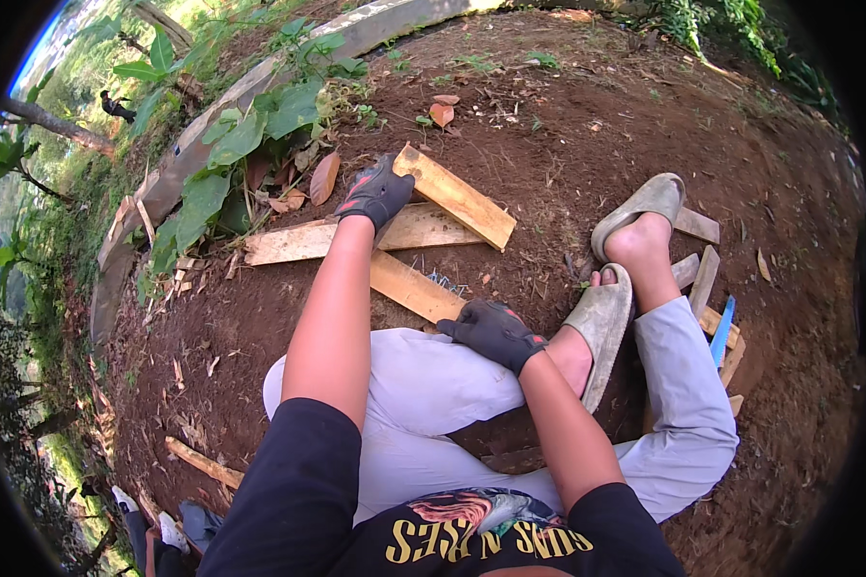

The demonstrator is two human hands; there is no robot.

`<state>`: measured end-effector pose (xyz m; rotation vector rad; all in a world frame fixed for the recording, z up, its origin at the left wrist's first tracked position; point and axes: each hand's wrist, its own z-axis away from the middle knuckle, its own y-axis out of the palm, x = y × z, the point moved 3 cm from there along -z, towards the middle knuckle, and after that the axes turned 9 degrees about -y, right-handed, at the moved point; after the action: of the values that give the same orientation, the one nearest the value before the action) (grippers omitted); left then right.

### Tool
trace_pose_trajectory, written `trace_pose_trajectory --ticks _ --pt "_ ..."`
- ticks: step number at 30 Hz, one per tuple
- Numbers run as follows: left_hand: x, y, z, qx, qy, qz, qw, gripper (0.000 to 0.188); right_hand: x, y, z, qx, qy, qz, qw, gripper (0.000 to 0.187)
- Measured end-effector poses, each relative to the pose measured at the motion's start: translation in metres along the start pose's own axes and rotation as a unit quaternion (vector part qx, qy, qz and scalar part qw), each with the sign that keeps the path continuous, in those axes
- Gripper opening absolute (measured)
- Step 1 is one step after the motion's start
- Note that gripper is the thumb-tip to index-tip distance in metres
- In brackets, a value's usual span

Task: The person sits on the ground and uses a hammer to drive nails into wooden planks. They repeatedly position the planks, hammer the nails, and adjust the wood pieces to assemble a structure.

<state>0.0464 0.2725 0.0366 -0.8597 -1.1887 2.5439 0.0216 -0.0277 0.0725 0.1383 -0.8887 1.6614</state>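
Observation:
My left hand, in a dark grey work glove with red marks, is closed at the upper left end of a short wooden plank. That plank lies slanted across a longer, paler plank on the soil. Below them, another plank slopes down to the right, passing by the long one. My right hand, gloved alike, has its fingers curled over this plank's lower end, beside my knee. A small heap of nails lies on the ground between the planks.
My sandalled feet rest to the right. Beyond them lie wood offcuts and a blue flat strip. Leafy plants and a curved concrete edge border the soil. Another person's legs show at lower left.

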Motion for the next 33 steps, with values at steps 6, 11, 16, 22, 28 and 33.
trace_pose_trajectory --ticks 6,11,16,22,28,33 --pt "0.018 0.014 -0.019 0.021 -0.027 0.0 0.999 0.074 0.0 0.0 -0.002 0.049 -0.041 -0.004 0.998 0.061" --pt "0.013 0.014 -0.012 0.016 -0.047 0.003 0.999 0.078 -0.005 0.006 -0.005 0.082 -0.123 -0.047 0.988 0.055" --pt "0.015 0.012 -0.008 0.013 -0.042 -0.003 0.999 0.084 0.007 0.01 0.0 0.011 -0.166 -0.075 0.983 0.05" --pt "0.002 0.02 -0.006 -0.001 -0.024 -0.04 0.999 0.083 -0.003 -0.015 0.035 -0.11 -0.168 0.0 0.98 0.037" --pt "0.036 0.02 -0.033 -0.028 0.035 -0.036 0.998 0.077 -0.149 -0.191 0.186 -0.436 -0.068 0.25 0.862 0.03" --pt "-0.006 0.035 -0.006 0.008 0.024 -0.124 0.992 0.088 -0.321 -0.261 0.365 -0.418 0.294 0.265 0.818 0.041"
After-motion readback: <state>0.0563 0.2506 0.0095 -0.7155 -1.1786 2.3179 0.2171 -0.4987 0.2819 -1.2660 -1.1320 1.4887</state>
